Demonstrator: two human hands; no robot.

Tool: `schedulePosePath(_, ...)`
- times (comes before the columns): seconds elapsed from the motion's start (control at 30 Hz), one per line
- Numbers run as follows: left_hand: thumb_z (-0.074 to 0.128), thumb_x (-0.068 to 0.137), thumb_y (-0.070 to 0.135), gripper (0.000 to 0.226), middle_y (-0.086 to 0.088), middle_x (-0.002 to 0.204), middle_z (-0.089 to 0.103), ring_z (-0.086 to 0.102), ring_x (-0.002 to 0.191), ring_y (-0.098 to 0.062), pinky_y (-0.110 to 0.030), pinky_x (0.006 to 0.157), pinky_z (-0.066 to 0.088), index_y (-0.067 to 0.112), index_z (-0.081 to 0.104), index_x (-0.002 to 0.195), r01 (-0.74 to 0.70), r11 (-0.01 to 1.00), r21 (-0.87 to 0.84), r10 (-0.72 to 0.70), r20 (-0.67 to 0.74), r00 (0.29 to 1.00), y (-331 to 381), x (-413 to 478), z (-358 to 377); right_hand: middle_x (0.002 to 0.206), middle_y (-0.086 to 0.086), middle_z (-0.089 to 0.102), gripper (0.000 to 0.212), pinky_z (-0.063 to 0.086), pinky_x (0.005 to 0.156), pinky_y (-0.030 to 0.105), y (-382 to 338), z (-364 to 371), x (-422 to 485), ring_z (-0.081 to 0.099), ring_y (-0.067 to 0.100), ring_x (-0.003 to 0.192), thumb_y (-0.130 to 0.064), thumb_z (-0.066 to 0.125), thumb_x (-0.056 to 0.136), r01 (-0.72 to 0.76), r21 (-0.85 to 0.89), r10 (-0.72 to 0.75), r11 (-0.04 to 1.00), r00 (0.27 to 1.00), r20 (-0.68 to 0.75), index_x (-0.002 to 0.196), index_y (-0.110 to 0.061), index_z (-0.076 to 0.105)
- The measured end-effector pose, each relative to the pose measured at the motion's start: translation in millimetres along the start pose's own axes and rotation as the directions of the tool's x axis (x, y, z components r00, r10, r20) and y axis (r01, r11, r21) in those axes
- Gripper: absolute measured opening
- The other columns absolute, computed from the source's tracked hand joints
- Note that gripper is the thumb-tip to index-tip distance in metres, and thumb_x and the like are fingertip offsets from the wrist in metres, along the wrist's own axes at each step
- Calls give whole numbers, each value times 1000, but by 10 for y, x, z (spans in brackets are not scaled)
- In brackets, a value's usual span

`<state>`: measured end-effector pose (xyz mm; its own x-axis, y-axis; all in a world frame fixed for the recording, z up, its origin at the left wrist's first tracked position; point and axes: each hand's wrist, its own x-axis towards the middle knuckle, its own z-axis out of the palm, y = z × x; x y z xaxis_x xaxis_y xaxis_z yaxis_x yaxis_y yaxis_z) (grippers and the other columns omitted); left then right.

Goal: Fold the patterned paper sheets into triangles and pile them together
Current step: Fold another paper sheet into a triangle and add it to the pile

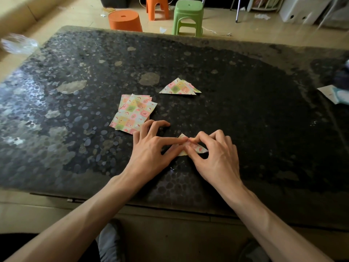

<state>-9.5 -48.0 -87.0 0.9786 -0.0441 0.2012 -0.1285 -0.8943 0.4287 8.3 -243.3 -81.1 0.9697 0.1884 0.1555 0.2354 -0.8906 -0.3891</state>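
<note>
Head view: left grip (151,148) and right grip (217,154) both pinch the part-folded sheet (200,149), low on the table (255,120). Best to align corners, press the crease flat, then add it to the triangle pile (179,88)

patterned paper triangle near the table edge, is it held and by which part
The patterned paper triangle is pinched by both hands: left hand at its left part, right hand at its middle.
</note>
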Motion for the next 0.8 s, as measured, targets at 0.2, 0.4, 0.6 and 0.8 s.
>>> schedulePosePath(0.2, 57, 91, 65, 29, 14, 142, 44, 26, 141, -18, -33, 104, 16, 63, 66, 118, -6, 1000, -17, 6, 17, 1000, -2, 12, -27, 99, -10, 42, 41, 42, 80, 31, 13, -55, 5, 44, 12, 94, -75, 52, 85, 21, 24, -22, 1000, 998, 58, 103, -39, 58)
schedulePosePath(0.4, 43, 90, 75, 37, 17, 145, 37, 23, 141, -17, -34, 104, 18, 71, 55, 125, -54, 998, 26, 50, 140, 989, -106, 68, -116, 101, -10, 42, 40, 41, 81, 31, 16, -79, 11, 44, 12, 97, -75, 56, 84, 13, 21, -15, 1000, 995, 96, 105, -41, 57)
schedulePosePath(0.6, 48, 89, 74, 42, 17, 149, 29, 16, 143, -14, -33, 102, 16, 73, 47, 131, -70, 996, 56, 52, 277, 959, -148, 144, -205, 102, -10, 41, 40, 39, 81, 30, 2, -68, 16, 44, 12, 98, -74, 57, 83, 2, 4, -2, 1000, 995, 99, 104, -41, 56)
schedulePosePath(0.8, 35, 85, 83, 49, 16, 149, 28, 16, 144, -14, -36, 106, 17, 73, 46, 132, -62, 997, 45, 46, 297, 954, -130, 137, -247, 102, -10, 40, 46, 41, 80, 32, -19, -71, 6, 42, 12, 97, -80, 59, 77, -14, -7, 15, 1000, 994, 105, 101, -41, 52)
